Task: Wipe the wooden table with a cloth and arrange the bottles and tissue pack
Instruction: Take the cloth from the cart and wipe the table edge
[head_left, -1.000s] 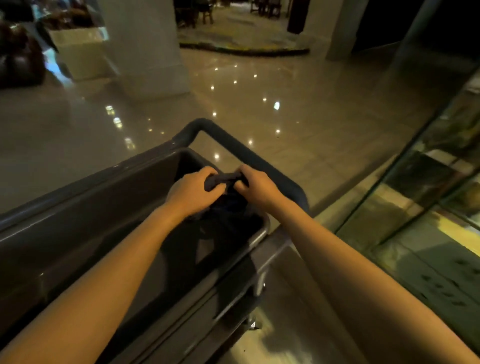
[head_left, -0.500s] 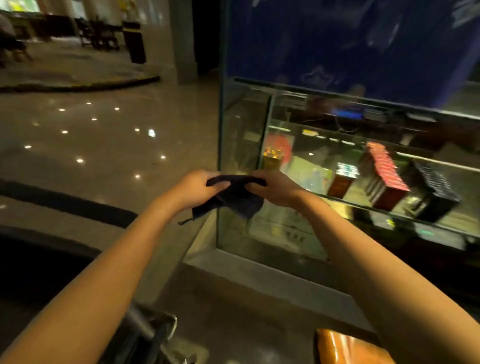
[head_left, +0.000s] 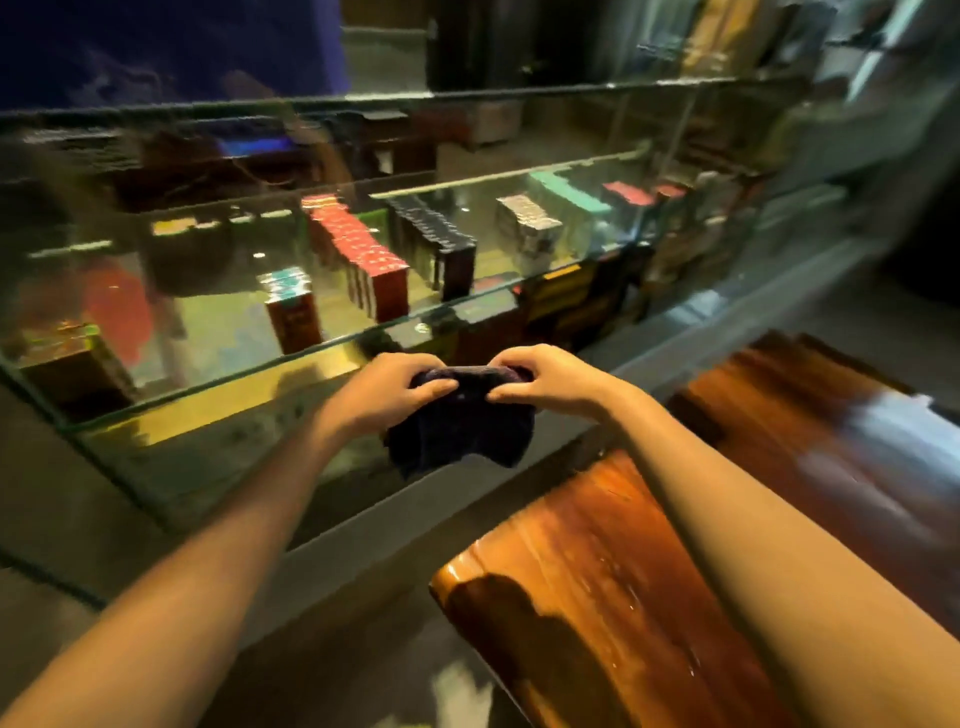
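Note:
A dark cloth (head_left: 462, 431) hangs in front of me, held by its top edge. My left hand (head_left: 392, 387) pinches its left part and my right hand (head_left: 545, 379) pinches its right part, close together. The glossy wooden table (head_left: 597, 561) lies at the lower right, below and to the right of the cloth; my right forearm crosses over it. No bottles or tissue pack show in this view.
A glass display case (head_left: 260, 332) runs across the left and middle, filled with several rows of small boxes. A second dark wooden surface (head_left: 831, 436) sits at the right, beyond the table. Grey floor lies between case and table.
The view has swung right, away from the cart and lobby floor, to the glass case and wooden table. Both hands still hold the cloth, now lower and closer to the table.

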